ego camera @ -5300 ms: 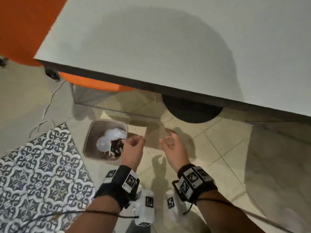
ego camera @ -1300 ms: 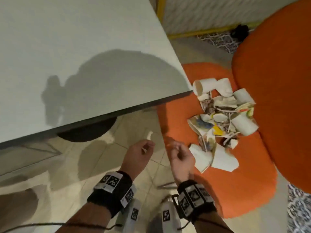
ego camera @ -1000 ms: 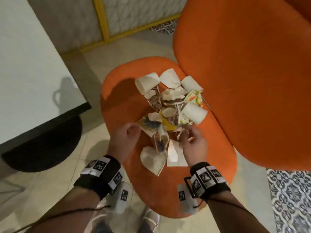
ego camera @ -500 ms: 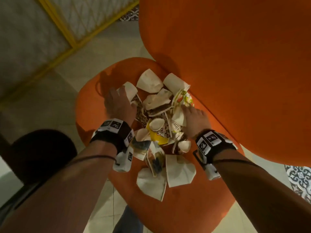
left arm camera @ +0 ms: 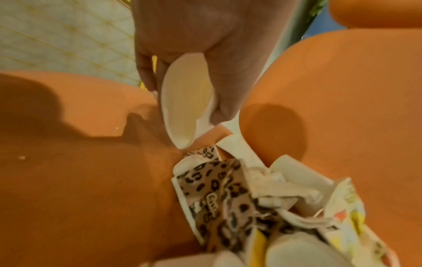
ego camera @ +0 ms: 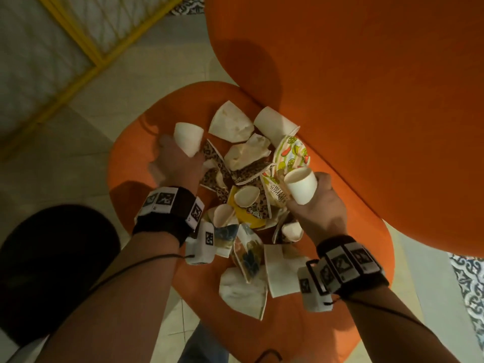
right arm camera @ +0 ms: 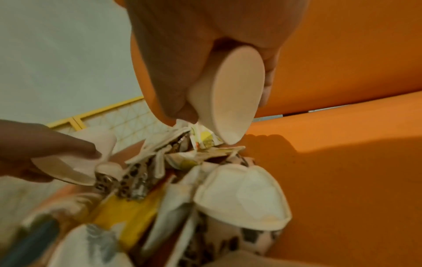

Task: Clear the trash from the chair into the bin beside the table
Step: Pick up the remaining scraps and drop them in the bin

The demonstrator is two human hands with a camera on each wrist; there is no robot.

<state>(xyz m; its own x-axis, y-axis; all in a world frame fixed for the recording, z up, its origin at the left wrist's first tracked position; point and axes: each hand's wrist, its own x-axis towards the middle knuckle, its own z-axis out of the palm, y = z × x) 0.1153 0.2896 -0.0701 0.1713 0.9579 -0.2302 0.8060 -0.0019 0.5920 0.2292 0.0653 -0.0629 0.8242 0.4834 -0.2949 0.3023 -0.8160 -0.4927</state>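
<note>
A heap of crushed paper cups [ego camera: 243, 184] lies on the orange chair seat [ego camera: 136, 163]. My left hand [ego camera: 178, 158] grips a plain white cup [ego camera: 189, 138] at the heap's left edge; the left wrist view shows that white cup [left arm camera: 185, 104] squeezed flat between thumb and fingers. My right hand [ego camera: 318, 203] holds another white cup [ego camera: 301, 188] lifted just above the heap's right side, and this second cup [right arm camera: 230, 101] also shows in the right wrist view. Leopard-print cups [left arm camera: 212, 195] and a fruit-print cup [ego camera: 290, 155] lie between the hands. The bin is out of sight.
The chair's orange backrest [ego camera: 366, 100] rises close on the right. A yellow-framed screen [ego camera: 86, 48] stands at the far left on the tiled floor [ego camera: 65, 142]. A dark round base [ego camera: 52, 265] sits on the floor at the lower left.
Since half a second ago both hands have closed on white cups: the left one on the cup at the heap's left edge, the right one lifting a cup clear of the right side.
</note>
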